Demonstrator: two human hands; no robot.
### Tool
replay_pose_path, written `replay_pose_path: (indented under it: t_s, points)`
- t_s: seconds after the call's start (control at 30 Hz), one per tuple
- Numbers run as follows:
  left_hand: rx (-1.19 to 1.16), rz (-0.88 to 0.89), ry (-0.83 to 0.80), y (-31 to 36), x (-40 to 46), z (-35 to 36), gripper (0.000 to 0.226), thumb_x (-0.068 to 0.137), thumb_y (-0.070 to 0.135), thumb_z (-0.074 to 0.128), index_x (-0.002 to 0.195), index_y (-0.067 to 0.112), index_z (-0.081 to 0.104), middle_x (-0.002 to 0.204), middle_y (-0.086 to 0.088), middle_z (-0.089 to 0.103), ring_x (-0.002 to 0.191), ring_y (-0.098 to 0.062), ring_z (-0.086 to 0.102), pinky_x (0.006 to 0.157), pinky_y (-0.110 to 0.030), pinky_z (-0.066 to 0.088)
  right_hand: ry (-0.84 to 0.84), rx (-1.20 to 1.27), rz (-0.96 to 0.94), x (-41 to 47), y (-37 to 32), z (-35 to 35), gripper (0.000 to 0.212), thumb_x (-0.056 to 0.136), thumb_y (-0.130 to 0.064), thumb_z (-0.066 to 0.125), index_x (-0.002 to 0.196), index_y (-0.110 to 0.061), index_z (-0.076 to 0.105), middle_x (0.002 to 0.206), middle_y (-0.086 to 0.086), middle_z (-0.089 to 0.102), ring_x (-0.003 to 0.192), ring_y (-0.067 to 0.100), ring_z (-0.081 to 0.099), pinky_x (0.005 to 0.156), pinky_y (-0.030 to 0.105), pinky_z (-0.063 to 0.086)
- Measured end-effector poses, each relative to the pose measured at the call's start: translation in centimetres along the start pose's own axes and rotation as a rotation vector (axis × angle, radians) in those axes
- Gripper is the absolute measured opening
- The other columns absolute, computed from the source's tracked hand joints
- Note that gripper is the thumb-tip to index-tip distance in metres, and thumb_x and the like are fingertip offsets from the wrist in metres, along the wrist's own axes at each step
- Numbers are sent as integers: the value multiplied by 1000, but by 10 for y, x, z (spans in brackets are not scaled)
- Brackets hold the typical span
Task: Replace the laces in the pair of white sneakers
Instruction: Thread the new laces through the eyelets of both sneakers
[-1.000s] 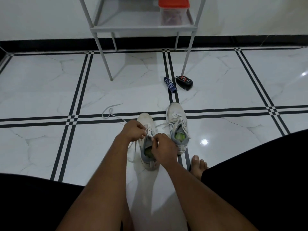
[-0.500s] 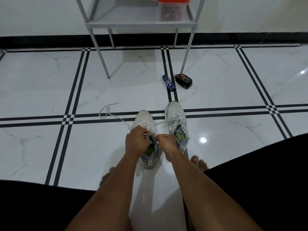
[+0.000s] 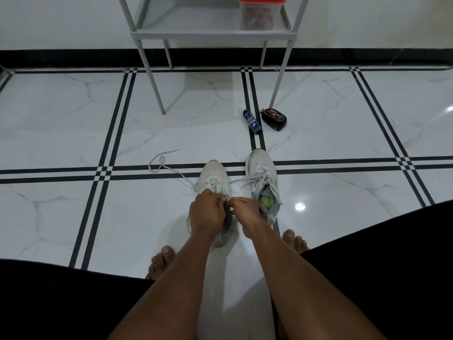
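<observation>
Two white sneakers stand side by side on the tiled floor, toes pointing away from me. Over the left sneaker my left hand and my right hand meet at its tongue, fingers curled and pinching the white lace. One end of that lace trails off to the left across the floor in a loop. The right sneaker is laced, with a green insole showing inside. The rear of the left sneaker is hidden under my hands.
A grey metal rack stands ahead, holding a red-lidded jar. A blue tube and a black-and-red object lie by its leg. My bare feet and black-clad knees flank the shoes.
Both hands have drawn closer together over the left sneaker's tongue. The head view has tilted a little, bringing my toes into sight.
</observation>
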State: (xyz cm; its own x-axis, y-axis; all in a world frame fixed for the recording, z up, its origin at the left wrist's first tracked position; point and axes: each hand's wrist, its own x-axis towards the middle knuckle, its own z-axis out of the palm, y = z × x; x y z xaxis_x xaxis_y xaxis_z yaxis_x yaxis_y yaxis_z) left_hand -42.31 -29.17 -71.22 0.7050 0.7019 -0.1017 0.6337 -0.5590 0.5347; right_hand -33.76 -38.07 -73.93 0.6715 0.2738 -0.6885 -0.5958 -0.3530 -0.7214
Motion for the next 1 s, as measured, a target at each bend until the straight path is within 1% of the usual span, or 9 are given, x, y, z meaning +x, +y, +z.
replay_pose_path:
  t_s: [0.17,0.37,0.47,0.6,0.73,0.8,0.9,0.97,1.0]
  points:
    - [-63,-28,62,-2,-2,1,26,102,28,56,96,17,78,95,-2,63,86,-22,61,72,-38,52,-23,-12,-24,-3,-2,2,13,91,-9,75,97,0,83,98,11,81,81,13,68,67,22,53]
    - [-142,5,-90,-8,-3,1,24,99,20,56,108,14,78,103,-7,62,95,-28,61,79,-38,51,-20,-43,-31,-3,-4,1,12,92,-5,72,93,-5,84,97,10,81,79,12,68,69,23,54]
    - [-168,-9,-27,-7,-4,-1,24,98,16,61,110,14,81,107,-8,71,99,-27,65,84,-31,47,-13,-69,-46,-4,-4,2,11,91,-4,71,91,-1,82,98,14,80,79,14,67,69,27,53]
    - [-236,-65,30,-7,-2,0,17,95,14,67,103,14,81,103,-3,76,98,-25,68,89,-34,50,-25,-101,-59,-1,-4,1,13,89,-3,70,89,-3,83,96,12,81,82,15,69,72,29,55]
    - [-257,-70,55,-2,0,-2,17,93,11,64,102,24,70,91,6,74,87,-20,68,79,-30,49,-60,-149,-118,-1,-8,-1,14,93,-11,75,83,-14,83,82,-1,79,72,6,68,65,20,53]
    - [-168,-12,69,1,4,-3,24,90,11,64,107,28,61,88,8,73,83,-22,67,82,-36,49,-64,-187,-110,-1,-10,-1,16,94,-12,71,83,-6,81,76,-1,75,65,5,62,63,21,49]
    - [-16,28,63,1,7,-5,28,87,14,64,110,29,60,88,6,73,90,-25,63,83,-41,38,-52,-157,-43,-3,-12,1,26,92,-14,63,97,9,74,88,20,75,74,17,56,69,32,44]
    - [26,12,42,-3,5,-3,28,85,19,62,110,30,61,89,4,71,94,-26,60,81,-40,32,-53,-135,-11,-5,-14,2,23,91,-12,63,91,7,76,83,18,72,75,19,54,67,32,42]
    - [48,17,37,-6,3,-2,29,83,23,58,110,31,61,89,4,70,94,-26,59,80,-40,30,-61,-141,-8,-4,-13,4,18,89,-10,64,83,0,77,77,12,68,74,20,53,65,31,41]
